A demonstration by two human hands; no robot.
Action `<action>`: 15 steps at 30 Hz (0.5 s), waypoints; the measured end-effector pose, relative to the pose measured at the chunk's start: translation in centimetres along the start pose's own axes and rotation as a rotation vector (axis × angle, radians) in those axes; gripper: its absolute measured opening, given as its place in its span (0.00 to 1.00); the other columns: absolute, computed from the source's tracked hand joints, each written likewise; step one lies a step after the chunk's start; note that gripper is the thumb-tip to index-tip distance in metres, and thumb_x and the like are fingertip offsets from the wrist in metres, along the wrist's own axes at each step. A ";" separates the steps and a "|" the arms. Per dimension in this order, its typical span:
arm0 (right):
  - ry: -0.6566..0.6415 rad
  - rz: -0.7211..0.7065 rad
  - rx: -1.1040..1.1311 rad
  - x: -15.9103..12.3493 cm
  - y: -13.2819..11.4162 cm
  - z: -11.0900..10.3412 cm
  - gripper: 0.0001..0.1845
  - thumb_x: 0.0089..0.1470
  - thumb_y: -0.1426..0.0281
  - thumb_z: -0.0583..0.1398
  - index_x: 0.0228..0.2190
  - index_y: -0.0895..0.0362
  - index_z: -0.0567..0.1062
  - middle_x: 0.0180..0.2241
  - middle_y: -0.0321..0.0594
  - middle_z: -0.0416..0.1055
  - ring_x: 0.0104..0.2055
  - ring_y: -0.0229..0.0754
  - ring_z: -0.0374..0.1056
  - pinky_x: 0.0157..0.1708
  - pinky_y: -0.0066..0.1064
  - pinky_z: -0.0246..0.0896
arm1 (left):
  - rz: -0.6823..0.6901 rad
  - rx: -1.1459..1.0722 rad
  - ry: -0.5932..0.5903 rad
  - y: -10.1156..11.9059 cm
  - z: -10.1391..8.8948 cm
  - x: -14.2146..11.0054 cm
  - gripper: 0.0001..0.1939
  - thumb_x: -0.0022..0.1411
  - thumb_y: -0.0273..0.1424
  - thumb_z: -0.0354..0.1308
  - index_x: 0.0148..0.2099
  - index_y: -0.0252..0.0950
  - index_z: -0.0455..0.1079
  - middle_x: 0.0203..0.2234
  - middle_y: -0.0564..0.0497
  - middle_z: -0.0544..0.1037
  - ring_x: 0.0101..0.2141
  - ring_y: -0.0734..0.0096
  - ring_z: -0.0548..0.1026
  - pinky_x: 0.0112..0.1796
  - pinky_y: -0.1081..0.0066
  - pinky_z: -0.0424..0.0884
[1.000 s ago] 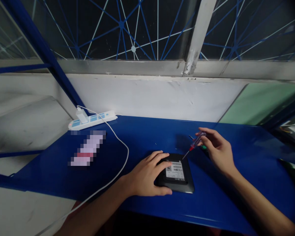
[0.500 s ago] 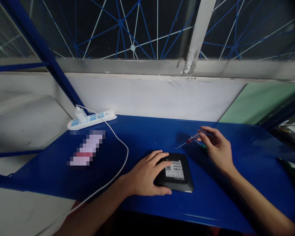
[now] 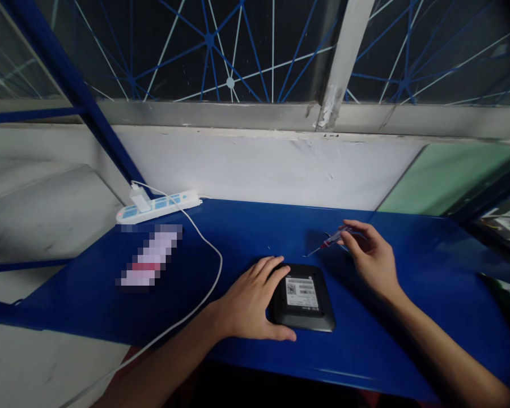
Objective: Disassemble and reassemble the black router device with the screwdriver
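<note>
small black square plastic device box (image 3: pixel 302 298), label up, lies flat on the blue bench (image 3: pixel 238 238), steadied at its left edge by the left hand (image 3: pixel 250 306), fingers spread. right hand (image 3: pixel 370 258) is pinched shut on a thin red-handled screwdriver (image 3: pixel 329 241). box judged light, rigid, slick-shelled; best held by the edges.

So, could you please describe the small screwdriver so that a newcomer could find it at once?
Start at the blue table and go to the black box near its front edge. Just behind the box, the right hand holds the screwdriver: a thin tool with a reddish see-through handle and a bare metal tip.
</note>
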State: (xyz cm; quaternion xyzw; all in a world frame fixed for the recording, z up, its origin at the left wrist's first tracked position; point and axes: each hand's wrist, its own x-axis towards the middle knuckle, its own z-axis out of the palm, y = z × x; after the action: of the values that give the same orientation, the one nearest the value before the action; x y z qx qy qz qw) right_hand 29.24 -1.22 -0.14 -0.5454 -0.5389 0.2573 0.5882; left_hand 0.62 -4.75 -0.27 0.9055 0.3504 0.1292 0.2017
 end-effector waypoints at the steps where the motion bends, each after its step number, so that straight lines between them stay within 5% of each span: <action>1: -0.002 -0.005 -0.005 0.0 0.1 0.0 0.20 0.56 0.56 0.66 0.47 0.51 0.76 0.43 0.42 0.78 0.38 0.45 0.77 0.47 0.44 0.73 | -0.006 0.004 0.000 0.0 0.0 0.0 0.59 0.46 0.62 0.67 0.70 0.36 0.53 0.68 0.34 0.55 0.67 0.36 0.54 0.62 0.38 0.58; 15: -0.012 -0.020 -0.015 0.0 0.3 0.0 0.20 0.56 0.56 0.65 0.47 0.51 0.75 0.42 0.43 0.78 0.38 0.46 0.77 0.46 0.45 0.73 | -0.015 -0.012 0.055 0.0 0.1 0.2 0.59 0.42 0.60 0.70 0.68 0.38 0.54 0.63 0.37 0.63 0.62 0.37 0.62 0.61 0.40 0.61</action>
State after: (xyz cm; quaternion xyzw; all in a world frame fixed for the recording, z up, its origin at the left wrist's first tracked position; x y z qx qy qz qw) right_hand 29.29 -1.17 -0.43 -0.5430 -0.5496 0.2505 0.5834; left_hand 0.77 -4.62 -0.34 0.8977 0.3617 0.1546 0.1985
